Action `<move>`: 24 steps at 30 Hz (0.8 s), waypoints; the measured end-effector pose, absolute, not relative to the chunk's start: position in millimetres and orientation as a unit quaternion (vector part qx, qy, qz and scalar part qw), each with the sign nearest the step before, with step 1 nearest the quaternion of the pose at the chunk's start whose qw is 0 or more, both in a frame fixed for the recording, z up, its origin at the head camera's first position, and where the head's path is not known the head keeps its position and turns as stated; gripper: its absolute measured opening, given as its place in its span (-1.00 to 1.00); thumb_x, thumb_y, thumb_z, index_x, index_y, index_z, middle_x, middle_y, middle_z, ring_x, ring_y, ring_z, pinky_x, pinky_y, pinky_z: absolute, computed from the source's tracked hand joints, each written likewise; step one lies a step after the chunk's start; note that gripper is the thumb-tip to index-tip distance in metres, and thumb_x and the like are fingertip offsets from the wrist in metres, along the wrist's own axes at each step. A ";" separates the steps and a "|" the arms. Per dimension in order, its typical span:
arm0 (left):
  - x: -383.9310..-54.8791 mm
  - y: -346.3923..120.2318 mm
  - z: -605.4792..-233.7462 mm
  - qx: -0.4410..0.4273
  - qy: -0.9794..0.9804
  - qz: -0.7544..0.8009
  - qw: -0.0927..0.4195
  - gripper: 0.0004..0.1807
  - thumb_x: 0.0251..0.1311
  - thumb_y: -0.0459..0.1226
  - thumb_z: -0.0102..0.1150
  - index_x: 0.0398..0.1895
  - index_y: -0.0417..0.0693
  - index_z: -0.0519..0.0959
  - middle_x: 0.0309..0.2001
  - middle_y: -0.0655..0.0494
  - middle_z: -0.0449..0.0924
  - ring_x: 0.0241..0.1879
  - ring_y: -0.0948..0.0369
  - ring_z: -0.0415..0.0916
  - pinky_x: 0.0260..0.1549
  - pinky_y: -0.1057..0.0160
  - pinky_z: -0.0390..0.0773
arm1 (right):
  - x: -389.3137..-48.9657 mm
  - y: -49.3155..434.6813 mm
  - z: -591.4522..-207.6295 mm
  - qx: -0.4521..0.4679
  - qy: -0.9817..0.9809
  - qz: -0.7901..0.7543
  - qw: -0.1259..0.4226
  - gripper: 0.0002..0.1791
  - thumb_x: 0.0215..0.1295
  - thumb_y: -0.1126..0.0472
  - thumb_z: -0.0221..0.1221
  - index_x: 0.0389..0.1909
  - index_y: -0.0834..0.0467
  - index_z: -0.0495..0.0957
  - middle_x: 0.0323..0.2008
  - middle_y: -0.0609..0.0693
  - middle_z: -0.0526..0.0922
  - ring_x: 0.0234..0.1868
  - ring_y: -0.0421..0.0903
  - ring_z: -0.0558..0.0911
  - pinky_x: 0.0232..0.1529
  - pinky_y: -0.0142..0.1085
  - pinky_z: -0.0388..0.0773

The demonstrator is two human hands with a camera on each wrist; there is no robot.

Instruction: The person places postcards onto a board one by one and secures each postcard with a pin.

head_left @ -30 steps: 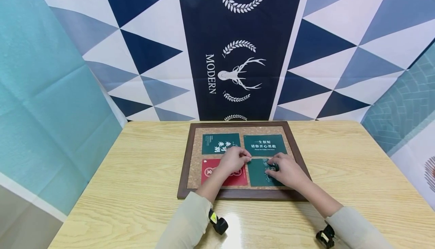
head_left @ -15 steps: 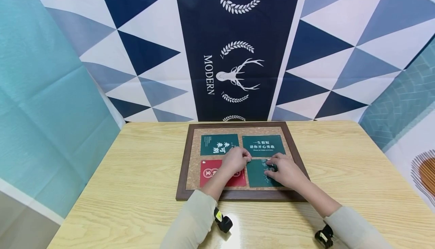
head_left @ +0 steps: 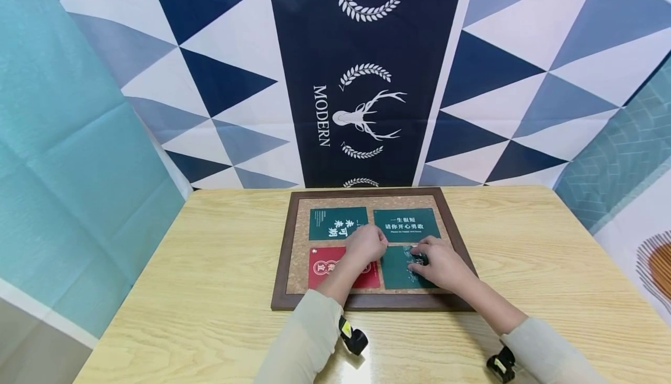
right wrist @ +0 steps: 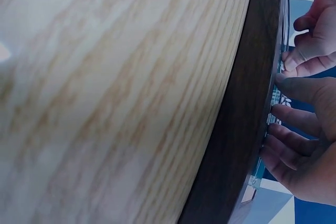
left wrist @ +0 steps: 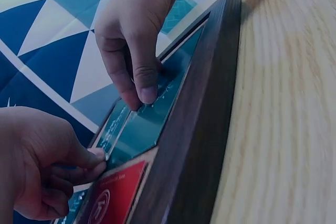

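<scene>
A cork board [head_left: 303, 267] in a dark brown wooden frame bears several cards. My left hand [head_left: 365, 245] pinches a small clear push pin [left wrist: 107, 156] between thumb and forefinger, at the upper left corner of the lower right green card [head_left: 401, 276]. Fingertips of my right hand [head_left: 442, 260] rest on that same card and press it against the board, thumb and fingers spread. Beneath my left wrist lies a red card [head_left: 327, 273], partly covered, with a pale pin at its upper left corner. How deep the pinched pin sits is hidden.
Two more green cards, an upper left one [head_left: 327, 224] and an upper right one [head_left: 406, 225], lie on the board. The frame stands on a light wooden table [head_left: 220, 267], its far side near a patterned cloth backdrop [head_left: 236, 81].
My left wrist and forearm have swung a little to the right, while the fingertips stay at the card's corner. The right hand keeps its place on the card.
</scene>
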State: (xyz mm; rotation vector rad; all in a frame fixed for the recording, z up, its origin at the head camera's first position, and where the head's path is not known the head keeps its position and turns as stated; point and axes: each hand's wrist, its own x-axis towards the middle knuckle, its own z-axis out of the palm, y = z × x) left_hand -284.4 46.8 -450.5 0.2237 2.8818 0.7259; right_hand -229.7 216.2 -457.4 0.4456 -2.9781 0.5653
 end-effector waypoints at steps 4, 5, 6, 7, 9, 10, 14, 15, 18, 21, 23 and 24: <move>-285.0 48.0 -447.9 0.067 0.967 0.234 0.082 -0.62 0.18 -0.20 0.11 -0.81 0.09 0.42 -0.65 0.18 0.41 -0.56 0.24 0.37 -0.60 0.30 0.31 | -230.1 215.7 -457.8 0.146 -0.972 0.182 0.037 -0.69 0.08 0.12 0.32 -0.21 0.25 0.66 -0.19 0.12 0.55 -0.14 0.06 0.53 -0.06 0.00 0.51; -285.2 48.2 -447.3 0.066 0.967 0.231 0.082 -0.60 0.18 -0.20 0.11 -0.83 0.09 0.38 -0.67 0.18 0.38 -0.58 0.24 0.36 -0.61 0.31 0.29 | -230.2 215.6 -457.8 0.147 -0.972 0.180 0.036 -0.69 0.08 0.12 0.32 -0.21 0.24 0.66 -0.20 0.12 0.55 -0.14 0.06 0.53 -0.07 0.00 0.51; -285.4 48.4 -447.0 0.066 0.968 0.230 0.081 -0.58 0.17 -0.21 0.11 -0.85 0.08 0.35 -0.69 0.17 0.36 -0.60 0.24 0.35 -0.63 0.31 0.28 | -230.3 215.6 -457.7 0.147 -0.972 0.178 0.036 -0.69 0.08 0.12 0.32 -0.21 0.24 0.66 -0.20 0.12 0.55 -0.15 0.06 0.53 -0.07 0.00 0.51; -285.6 48.5 -446.4 0.066 0.968 0.227 0.081 -0.57 0.16 -0.22 0.12 -0.87 0.07 0.32 -0.71 0.17 0.34 -0.61 0.24 0.34 -0.64 0.31 0.27 | -230.3 215.4 -457.6 0.146 -0.973 0.177 0.035 -0.69 0.08 0.12 0.32 -0.20 0.24 0.66 -0.19 0.12 0.55 -0.14 0.06 0.53 -0.06 0.00 0.51; -286.4 48.6 -445.4 0.066 0.970 0.219 0.080 -0.57 0.14 -0.24 0.11 -0.87 0.07 0.30 -0.72 0.17 0.33 -0.63 0.24 0.33 -0.66 0.31 0.28 | -230.3 215.1 -456.7 0.148 -0.973 0.176 0.034 -0.69 0.08 0.13 0.32 -0.21 0.24 0.66 -0.19 0.13 0.55 -0.15 0.06 0.53 -0.07 0.00 0.51; -286.9 48.9 -444.9 0.065 0.971 0.216 0.081 -0.57 0.14 -0.24 0.11 -0.87 0.07 0.31 -0.72 0.17 0.33 -0.64 0.24 0.33 -0.67 0.31 0.28 | -230.3 215.2 -456.8 0.146 -0.973 0.176 0.033 -0.69 0.08 0.13 0.32 -0.21 0.24 0.66 -0.19 0.12 0.55 -0.15 0.06 0.53 -0.07 0.00 0.51; -289.4 50.3 -443.3 0.062 0.973 0.205 0.088 -0.63 0.12 -0.26 0.10 -0.83 0.09 0.37 -0.65 0.19 0.40 -0.61 0.25 0.35 -0.66 0.30 0.33 | -230.2 215.4 -456.7 0.146 -0.973 0.178 0.032 -0.69 0.08 0.13 0.32 -0.21 0.24 0.66 -0.18 0.13 0.55 -0.14 0.07 0.53 -0.07 0.01 0.51; -289.7 51.0 -443.2 0.061 0.973 0.203 0.090 -0.64 0.12 -0.26 0.11 -0.82 0.10 0.39 -0.63 0.19 0.41 -0.59 0.25 0.36 -0.65 0.30 0.34 | -230.3 215.5 -457.0 0.146 -0.973 0.178 0.031 -0.70 0.08 0.13 0.32 -0.20 0.24 0.66 -0.18 0.13 0.55 -0.14 0.07 0.53 -0.06 0.01 0.51; -290.7 52.8 -443.7 0.061 0.974 0.195 0.093 -0.66 0.12 -0.25 0.11 -0.81 0.08 0.43 -0.61 0.18 0.45 -0.57 0.23 0.38 -0.63 0.29 0.35 | -230.2 216.0 -457.3 0.148 -0.973 0.177 0.032 -0.70 0.08 0.13 0.32 -0.20 0.23 0.66 -0.18 0.13 0.55 -0.13 0.08 0.53 -0.06 0.02 0.50; -291.3 54.2 -444.1 0.059 0.977 0.183 0.095 -0.69 0.12 -0.23 0.13 -0.77 0.05 0.48 -0.58 0.16 0.47 -0.56 0.22 0.39 -0.62 0.28 0.37 | -230.3 216.1 -457.8 0.147 -0.973 0.177 0.033 -0.69 0.08 0.13 0.32 -0.20 0.23 0.66 -0.18 0.13 0.55 -0.14 0.07 0.53 -0.05 0.02 0.50; -291.9 54.6 -443.8 0.055 0.978 0.176 0.098 -0.73 0.12 -0.21 0.15 -0.73 0.03 0.51 -0.56 0.15 0.49 -0.55 0.21 0.40 -0.63 0.27 0.38 | -230.7 216.0 -458.3 0.147 -0.973 0.177 0.034 -0.69 0.08 0.13 0.32 -0.20 0.24 0.66 -0.19 0.13 0.55 -0.14 0.07 0.53 -0.05 0.01 0.50; -292.0 54.7 -443.6 0.054 0.979 0.171 0.099 -0.75 0.12 -0.20 0.16 -0.71 0.03 0.53 -0.55 0.15 0.50 -0.55 0.21 0.41 -0.64 0.27 0.39 | -230.7 215.8 -458.4 0.148 -0.972 0.177 0.035 -0.69 0.08 0.13 0.32 -0.20 0.24 0.66 -0.19 0.13 0.55 -0.14 0.07 0.53 -0.06 0.01 0.50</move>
